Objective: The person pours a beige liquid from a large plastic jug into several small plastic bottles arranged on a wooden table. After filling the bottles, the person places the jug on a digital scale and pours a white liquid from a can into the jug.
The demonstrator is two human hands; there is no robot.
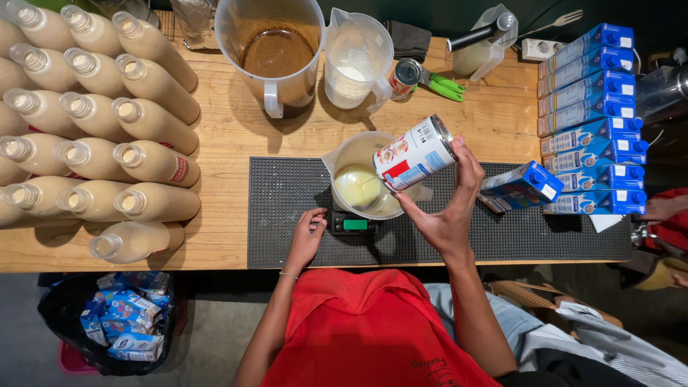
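The right hand (450,215) gripped a tilted tin can (414,154), fingers wrapped round its body, its open end tipped low over a clear jug (344,154); a thin pale stream ran from it into the creamy liquid pooled inside. The jug stood on a small digital scale (352,224) on a dark rubber mat (287,215); the left hand (306,236) rested beside the scale, fingers loosely curled and touching its edge. Filled bottles (143,100) lay ranked at the left of the wooden table (229,136); blue cartons (591,122) were stacked at the right.
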